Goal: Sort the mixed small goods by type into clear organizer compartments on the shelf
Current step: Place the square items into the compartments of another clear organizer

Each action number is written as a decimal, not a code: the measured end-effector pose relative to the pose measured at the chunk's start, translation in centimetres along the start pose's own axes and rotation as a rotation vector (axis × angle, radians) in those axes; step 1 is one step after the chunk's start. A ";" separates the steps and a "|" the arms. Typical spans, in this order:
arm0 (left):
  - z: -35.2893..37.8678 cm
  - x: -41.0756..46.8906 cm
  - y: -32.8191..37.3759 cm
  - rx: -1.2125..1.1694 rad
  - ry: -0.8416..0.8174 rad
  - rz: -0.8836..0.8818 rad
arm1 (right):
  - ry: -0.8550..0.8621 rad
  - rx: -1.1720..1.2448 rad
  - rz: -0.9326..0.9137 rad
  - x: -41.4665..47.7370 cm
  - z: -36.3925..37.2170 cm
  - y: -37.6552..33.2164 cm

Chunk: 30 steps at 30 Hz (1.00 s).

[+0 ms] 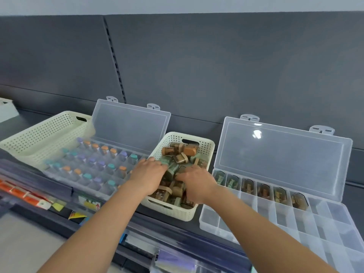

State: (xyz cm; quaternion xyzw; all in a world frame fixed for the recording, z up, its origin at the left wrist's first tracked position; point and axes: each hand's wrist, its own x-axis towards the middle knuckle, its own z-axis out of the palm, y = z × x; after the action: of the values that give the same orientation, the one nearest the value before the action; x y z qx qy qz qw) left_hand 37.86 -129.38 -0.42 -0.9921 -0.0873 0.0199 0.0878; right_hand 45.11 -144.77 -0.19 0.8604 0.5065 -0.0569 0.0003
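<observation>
glossy clear plastic organizer point(307, 217), perforated cream basket point(204, 152)

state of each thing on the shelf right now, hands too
left organizer, lid open, most compartments hold capped vials
right organizer, lid open, six back-row compartments filled, the others look empty
middle basket, piled with small goods
left basket, looks empty
left hand, in the middle basket on the goods, grip unclear
right hand, fingers down in the same pile, grip unclear
</observation>
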 end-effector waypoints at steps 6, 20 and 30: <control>0.9 0.4 -1.5 -0.026 0.056 0.057 | -0.066 -0.001 0.030 2.1 0.2 -0.5; -3.5 1.2 2.2 -0.760 0.273 -0.017 | 0.300 0.597 0.188 -3.1 -3.1 3.9; -6.5 3.2 13.2 -1.002 0.267 0.124 | 0.468 0.777 0.502 -12.6 -2.4 10.2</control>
State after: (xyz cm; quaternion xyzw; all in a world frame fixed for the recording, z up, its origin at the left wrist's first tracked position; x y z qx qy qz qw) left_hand 43.56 -142.70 3.54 -0.9096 -0.0152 -0.1456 -0.3888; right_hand 48.14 -160.57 2.84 0.8817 0.2122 -0.0449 -0.4190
